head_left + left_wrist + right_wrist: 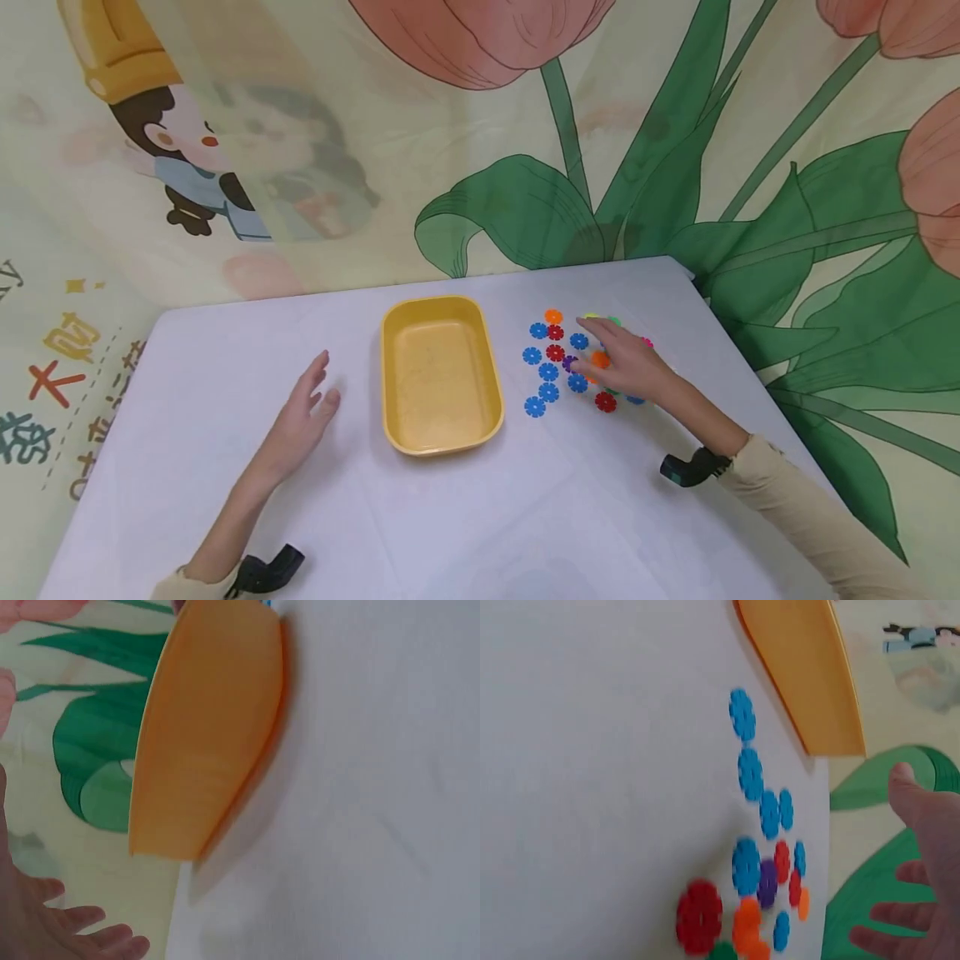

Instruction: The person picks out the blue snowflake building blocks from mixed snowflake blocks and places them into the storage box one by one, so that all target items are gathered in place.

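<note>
Several flat notched plastic discs lie spread on the right of the table, among them a blue disc [535, 407], a red disc [605, 402] and an orange disc [553, 317]. Over them hovers my right hand [630, 360], fingers spread and holding nothing; it hides part of the group. In the right wrist view its thumb and fingers [904, 915] stand apart above the discs. My left hand [298, 417] is held to the left of a yellow tray [442, 375], fingers loosely extended, nothing in them. The left wrist view shows the tray's outer side [210, 727] beyond that hand.
The tray stands near the middle of a table covered with a white cloth [337, 525]. A printed curtain with tulips [510, 208] and cartoon figures hangs behind the table's far edge. Dark wrist cameras [693, 468] sit on both forearms.
</note>
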`<state>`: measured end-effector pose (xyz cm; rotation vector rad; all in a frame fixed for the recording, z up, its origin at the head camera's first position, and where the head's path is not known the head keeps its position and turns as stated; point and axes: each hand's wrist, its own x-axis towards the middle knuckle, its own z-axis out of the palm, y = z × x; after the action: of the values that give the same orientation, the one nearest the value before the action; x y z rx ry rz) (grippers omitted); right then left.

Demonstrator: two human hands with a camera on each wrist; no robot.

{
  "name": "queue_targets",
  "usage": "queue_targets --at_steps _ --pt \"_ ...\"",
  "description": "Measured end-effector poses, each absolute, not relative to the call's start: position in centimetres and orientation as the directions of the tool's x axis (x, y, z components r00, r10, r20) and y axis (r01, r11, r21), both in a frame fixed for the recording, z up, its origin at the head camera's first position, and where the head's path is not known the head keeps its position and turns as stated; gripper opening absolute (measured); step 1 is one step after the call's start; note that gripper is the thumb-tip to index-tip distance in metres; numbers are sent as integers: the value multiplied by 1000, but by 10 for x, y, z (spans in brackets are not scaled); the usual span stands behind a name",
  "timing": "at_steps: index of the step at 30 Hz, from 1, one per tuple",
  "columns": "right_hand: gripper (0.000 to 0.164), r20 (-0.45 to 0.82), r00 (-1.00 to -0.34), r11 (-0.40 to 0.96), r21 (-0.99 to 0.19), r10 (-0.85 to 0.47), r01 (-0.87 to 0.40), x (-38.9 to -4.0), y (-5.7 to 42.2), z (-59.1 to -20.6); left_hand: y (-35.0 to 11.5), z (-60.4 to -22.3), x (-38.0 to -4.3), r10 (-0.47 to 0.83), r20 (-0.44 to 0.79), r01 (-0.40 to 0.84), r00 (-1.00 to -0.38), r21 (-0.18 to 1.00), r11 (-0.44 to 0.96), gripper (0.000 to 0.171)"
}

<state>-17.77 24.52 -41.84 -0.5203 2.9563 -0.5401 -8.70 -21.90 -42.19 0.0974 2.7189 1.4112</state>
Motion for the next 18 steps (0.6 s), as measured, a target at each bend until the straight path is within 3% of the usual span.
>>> queue_targets --at_steps 11,18 --pt "75 -88 -901 842 -404 -425 -358 -158 206 -419 -170 -436 -88 159 36 104 -987 891 442 77" --pt "73 -98 -893 834 -414 -440 -366 -156 201 -417 -167 -440 -89 132 -6 51 -991 905 422 79"
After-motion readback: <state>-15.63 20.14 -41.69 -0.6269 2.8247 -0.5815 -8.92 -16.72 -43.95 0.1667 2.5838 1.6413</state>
